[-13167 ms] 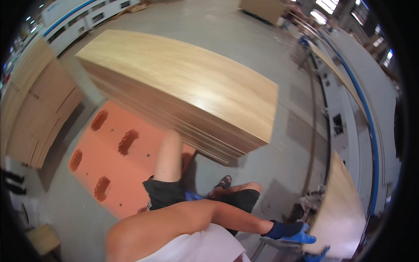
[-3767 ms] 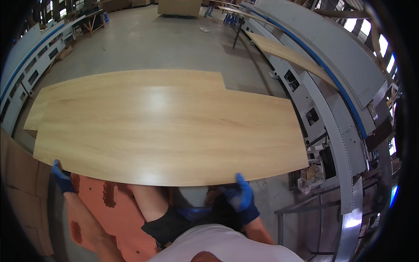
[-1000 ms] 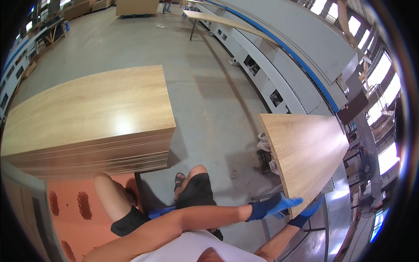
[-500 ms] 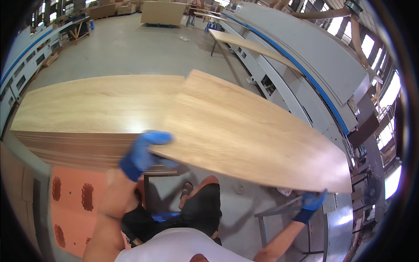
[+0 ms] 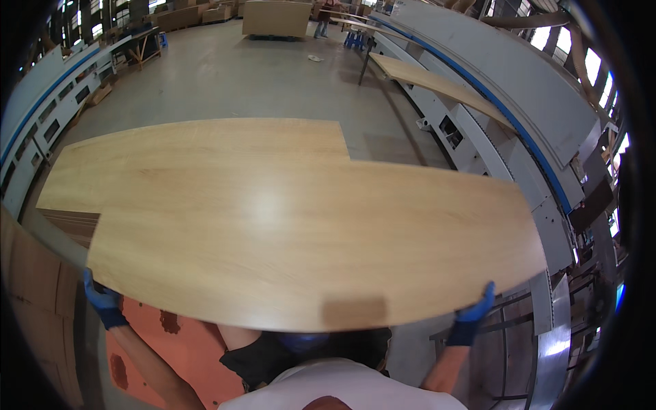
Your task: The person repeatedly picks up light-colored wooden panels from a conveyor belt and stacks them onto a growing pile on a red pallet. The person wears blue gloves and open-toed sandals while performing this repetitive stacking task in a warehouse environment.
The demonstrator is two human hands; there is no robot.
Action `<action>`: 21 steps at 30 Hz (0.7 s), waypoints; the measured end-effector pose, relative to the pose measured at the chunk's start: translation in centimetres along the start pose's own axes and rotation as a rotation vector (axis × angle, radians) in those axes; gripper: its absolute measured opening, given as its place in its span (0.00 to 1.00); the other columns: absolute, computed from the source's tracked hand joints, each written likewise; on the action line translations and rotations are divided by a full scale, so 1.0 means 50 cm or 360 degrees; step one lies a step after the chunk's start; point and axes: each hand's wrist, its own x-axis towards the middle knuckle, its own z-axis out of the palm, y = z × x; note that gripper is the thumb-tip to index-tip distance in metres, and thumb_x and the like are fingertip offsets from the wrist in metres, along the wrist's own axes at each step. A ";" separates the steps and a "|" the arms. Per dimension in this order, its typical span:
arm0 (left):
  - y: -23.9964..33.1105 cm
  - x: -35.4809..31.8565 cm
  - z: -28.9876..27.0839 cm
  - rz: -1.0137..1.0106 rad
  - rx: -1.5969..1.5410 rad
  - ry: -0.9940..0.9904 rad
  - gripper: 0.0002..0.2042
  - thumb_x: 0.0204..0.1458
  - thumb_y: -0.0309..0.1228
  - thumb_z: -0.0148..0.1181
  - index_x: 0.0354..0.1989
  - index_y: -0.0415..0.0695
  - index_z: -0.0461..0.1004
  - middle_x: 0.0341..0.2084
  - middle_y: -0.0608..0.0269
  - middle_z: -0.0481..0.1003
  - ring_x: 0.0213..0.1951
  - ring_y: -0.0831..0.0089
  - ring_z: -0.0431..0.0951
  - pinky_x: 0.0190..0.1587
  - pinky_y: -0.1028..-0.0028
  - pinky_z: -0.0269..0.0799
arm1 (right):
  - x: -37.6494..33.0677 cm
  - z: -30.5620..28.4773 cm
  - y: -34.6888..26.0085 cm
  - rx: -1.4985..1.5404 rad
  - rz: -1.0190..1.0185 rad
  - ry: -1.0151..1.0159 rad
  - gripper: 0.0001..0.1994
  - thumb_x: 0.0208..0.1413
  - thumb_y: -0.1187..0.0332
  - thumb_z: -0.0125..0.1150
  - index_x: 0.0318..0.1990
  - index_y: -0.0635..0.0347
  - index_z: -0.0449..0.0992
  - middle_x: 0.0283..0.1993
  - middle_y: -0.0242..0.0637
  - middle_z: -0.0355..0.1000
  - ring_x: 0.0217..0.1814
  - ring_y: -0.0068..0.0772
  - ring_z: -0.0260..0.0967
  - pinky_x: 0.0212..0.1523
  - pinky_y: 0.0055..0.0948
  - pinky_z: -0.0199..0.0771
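I hold a large light-wood panel (image 5: 307, 239) flat in front of me, above waist height. My left hand (image 5: 101, 301), in a blue glove, grips its near left corner from below. My right hand (image 5: 475, 316), also gloved in blue, grips its near right corner. The panel overlaps a stack of similar wood panels (image 5: 198, 143) lying just beyond it, whose layered edge (image 5: 68, 224) shows at the left. Most of each hand is hidden under the board.
An orange pallet (image 5: 147, 342) lies on the floor below. More boards lean at the left edge (image 5: 31, 301). A long grey machine line with a blue stripe (image 5: 492, 102) runs along the right, carrying a wood panel (image 5: 437, 82). Another panel stack (image 5: 277, 17) stands far back.
The panel was tilted and swinging across half a second ago with my left hand on top; now it lies level, squared in front of me, both hands at its near corners.
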 end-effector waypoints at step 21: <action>-0.110 0.414 -0.084 0.0617 0.0612 0.0338 0.27 0.56 0.40 0.58 0.55 0.29 0.65 0.50 0.51 0.71 0.47 0.66 0.74 0.50 0.67 0.71 | -0.148 0.362 0.147 -0.2536 -0.1353 -0.1240 0.24 0.51 0.61 0.61 0.55 0.59 0.71 0.49 0.53 0.70 0.46 0.53 0.69 0.46 0.43 0.71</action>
